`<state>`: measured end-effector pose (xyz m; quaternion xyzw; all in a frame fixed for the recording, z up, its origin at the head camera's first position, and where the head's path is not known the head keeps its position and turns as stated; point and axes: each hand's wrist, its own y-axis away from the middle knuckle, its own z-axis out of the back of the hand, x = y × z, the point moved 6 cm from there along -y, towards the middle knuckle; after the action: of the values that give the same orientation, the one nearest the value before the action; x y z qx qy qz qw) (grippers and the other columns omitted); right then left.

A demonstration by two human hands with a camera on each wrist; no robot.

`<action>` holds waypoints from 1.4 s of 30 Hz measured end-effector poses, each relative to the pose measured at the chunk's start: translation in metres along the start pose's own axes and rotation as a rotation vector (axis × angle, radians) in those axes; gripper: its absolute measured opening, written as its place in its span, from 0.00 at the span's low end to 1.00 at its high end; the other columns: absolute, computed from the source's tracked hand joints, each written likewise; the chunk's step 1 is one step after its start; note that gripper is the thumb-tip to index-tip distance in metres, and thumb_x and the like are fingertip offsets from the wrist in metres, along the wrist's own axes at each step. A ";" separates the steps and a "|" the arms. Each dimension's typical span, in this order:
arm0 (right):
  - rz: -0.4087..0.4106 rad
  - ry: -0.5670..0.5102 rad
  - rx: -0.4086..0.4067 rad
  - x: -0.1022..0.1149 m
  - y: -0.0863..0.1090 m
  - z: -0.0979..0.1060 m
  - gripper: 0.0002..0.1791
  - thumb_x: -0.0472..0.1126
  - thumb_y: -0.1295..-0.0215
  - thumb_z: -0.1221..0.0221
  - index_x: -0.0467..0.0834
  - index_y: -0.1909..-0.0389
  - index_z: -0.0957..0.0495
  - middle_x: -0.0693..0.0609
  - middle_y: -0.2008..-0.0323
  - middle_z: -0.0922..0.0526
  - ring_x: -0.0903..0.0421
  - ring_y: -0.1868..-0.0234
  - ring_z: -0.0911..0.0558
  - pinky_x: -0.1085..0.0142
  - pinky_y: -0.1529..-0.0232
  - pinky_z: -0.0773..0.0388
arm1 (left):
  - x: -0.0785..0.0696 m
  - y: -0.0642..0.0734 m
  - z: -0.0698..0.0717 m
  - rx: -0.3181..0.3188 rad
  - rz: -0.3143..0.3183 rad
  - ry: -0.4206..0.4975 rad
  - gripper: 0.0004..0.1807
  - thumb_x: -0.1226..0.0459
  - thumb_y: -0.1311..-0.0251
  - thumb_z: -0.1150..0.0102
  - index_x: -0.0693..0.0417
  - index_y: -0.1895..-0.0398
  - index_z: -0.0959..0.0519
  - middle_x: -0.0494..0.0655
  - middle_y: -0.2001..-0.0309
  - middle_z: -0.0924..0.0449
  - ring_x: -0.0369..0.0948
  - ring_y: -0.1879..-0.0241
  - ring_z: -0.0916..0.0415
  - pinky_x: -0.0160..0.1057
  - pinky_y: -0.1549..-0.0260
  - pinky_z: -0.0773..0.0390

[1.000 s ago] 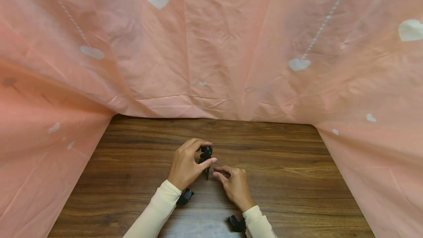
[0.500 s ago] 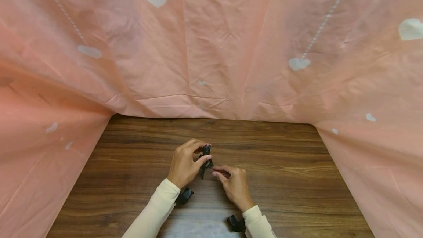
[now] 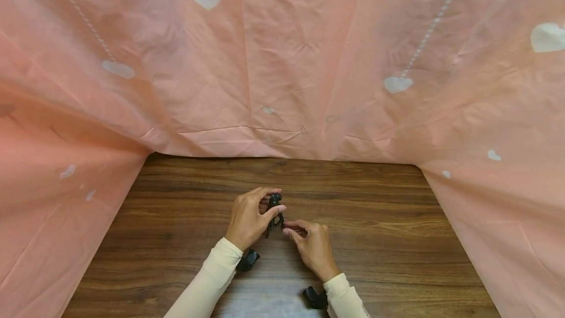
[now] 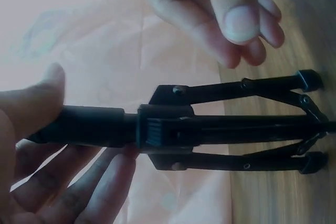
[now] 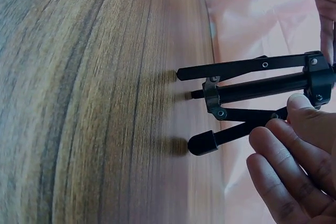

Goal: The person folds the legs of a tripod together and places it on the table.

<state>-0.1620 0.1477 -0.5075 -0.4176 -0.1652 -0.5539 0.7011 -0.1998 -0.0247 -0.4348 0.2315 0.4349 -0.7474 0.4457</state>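
A small black tripod (image 3: pixel 275 210) stands upright, feet downward, close over the wooden table. My left hand (image 3: pixel 249 215) grips its thick upper part between thumb and fingers. In the left wrist view the tripod (image 4: pixel 168 129) lies sideways, two side legs partly spread around its centre column, with metal hinge braces. My right hand (image 3: pixel 314 247) is beside the lower legs, thumb and fingers loosely bent. The left wrist view shows a gap between those fingers (image 4: pixel 241 24) and the nearest leg. In the right wrist view the thumb and fingers (image 5: pixel 278 150) overlap one rubber-footed leg.
The brown wood-grain table (image 3: pixel 375 210) extends around both hands. Pink sheeting (image 3: pixel 282 63) with white hearts walls it at the back and both sides. A black wrist device sits at the left wrist (image 3: pixel 248 260) and another at the right wrist (image 3: pixel 315 298).
The tripod has turned in my left hand, its legs swinging round to face differently. My left thumb has shifted slightly along with it. The right hand has stayed almost in place.
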 end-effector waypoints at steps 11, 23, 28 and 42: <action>-0.033 -0.051 0.010 -0.004 0.000 -0.003 0.10 0.35 0.46 0.21 0.44 0.62 0.07 0.50 0.66 0.06 0.60 0.67 0.08 0.76 0.67 0.16 | 0.002 -0.005 -0.002 0.113 0.021 -0.028 0.15 0.62 0.37 0.26 0.43 0.47 0.11 0.40 0.56 0.07 0.29 0.68 0.16 0.33 0.65 0.16; -0.068 -0.142 0.054 -0.010 0.002 -0.016 0.09 0.33 0.45 0.22 0.42 0.63 0.08 0.50 0.68 0.07 0.58 0.68 0.07 0.73 0.67 0.14 | 0.009 -0.006 -0.007 0.194 0.086 0.038 0.14 0.64 0.35 0.28 0.35 0.50 0.13 0.36 0.54 0.08 0.31 0.55 0.13 0.36 0.56 0.13; -0.089 -0.135 0.061 -0.012 0.001 -0.021 0.07 0.32 0.43 0.23 0.42 0.65 0.09 0.50 0.70 0.07 0.59 0.69 0.08 0.75 0.68 0.15 | 0.009 -0.007 -0.008 0.184 0.090 0.052 0.14 0.64 0.35 0.27 0.35 0.50 0.12 0.35 0.56 0.08 0.31 0.56 0.12 0.34 0.58 0.13; -0.059 -0.103 -0.032 -0.014 -0.001 -0.028 0.08 0.30 0.47 0.22 0.42 0.69 0.10 0.51 0.73 0.08 0.65 0.75 0.12 0.77 0.72 0.18 | 0.012 -0.010 -0.010 0.205 0.070 0.175 0.10 0.68 0.33 0.30 0.49 0.51 0.12 0.46 0.53 0.08 0.39 0.52 0.09 0.30 0.55 0.13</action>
<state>-0.1745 0.1350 -0.5338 -0.4518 -0.2043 -0.5545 0.6683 -0.2150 -0.0191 -0.4440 0.3552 0.3851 -0.7489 0.4059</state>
